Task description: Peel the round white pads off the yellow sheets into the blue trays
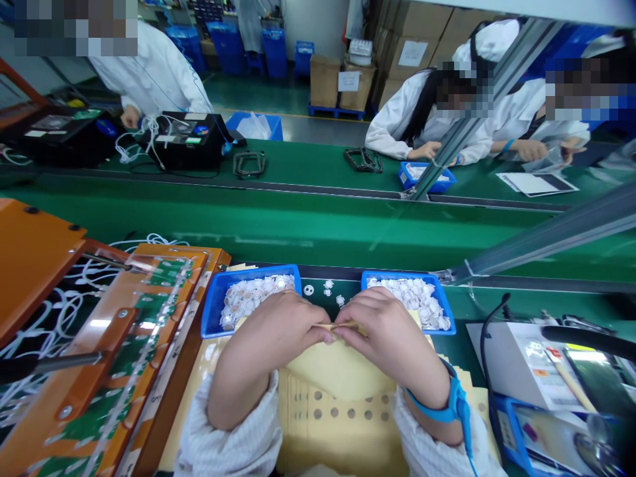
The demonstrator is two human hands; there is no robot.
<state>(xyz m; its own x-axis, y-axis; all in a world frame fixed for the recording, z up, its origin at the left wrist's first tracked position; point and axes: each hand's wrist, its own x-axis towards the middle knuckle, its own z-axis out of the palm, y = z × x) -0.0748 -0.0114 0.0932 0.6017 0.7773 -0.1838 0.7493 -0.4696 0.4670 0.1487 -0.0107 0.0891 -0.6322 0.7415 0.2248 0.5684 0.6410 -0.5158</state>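
My left hand and my right hand meet at the middle, fingers closed on the far edge of a yellow paper sheet. The sheet bends and hangs toward me, tilted above other yellow sheets that carry rows of dark round spots. Beyond my left hand is a blue bin heaped with small white round parts. A second blue bin with similar parts stands past my right hand. A few loose white parts lie between the bins. My right wrist wears a blue strap.
At left stands an orange fixture with green circuit boards and white cables. To the right are a white box, a blue tray and a slanted metal post. Co-workers in white sit or stand across the green bench.
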